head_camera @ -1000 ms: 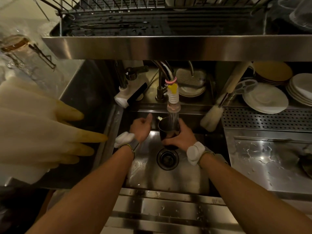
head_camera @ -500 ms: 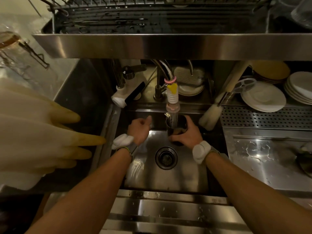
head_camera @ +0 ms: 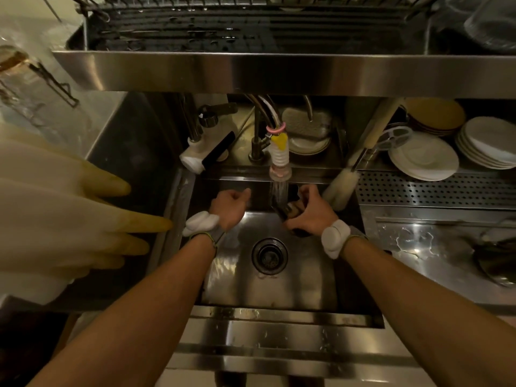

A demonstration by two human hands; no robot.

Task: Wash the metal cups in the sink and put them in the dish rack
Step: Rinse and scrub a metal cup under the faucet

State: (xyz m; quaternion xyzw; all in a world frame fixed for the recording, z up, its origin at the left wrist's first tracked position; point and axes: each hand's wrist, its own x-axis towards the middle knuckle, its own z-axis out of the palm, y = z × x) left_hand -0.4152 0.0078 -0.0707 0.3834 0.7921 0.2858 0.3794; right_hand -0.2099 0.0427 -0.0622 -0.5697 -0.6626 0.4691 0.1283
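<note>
The rinse is the step in hand: the right hand (head_camera: 308, 212) is wrapped around 1 dark metal cup (head_camera: 290, 212), tipped on its side under the stream running from the faucet head (head_camera: 280, 174), above the sink (head_camera: 268, 291) and just behind the drain (head_camera: 269, 256). The left hand (head_camera: 229, 206) hangs beside the stream, loosely curled and holding nothing, clear of the cup. I can see only this 1 cup; no other shows in the basin. The dish rack (head_camera: 251, 26) sits on the shelf overhead, directly above the faucet, its wires wet. By my reading, the next move calls for tipping the water out, then lifting the cup up past the steel edge of that shelf and setting it mouth down among the wires. The cup looks wet, so a firm grip matters.
</note>
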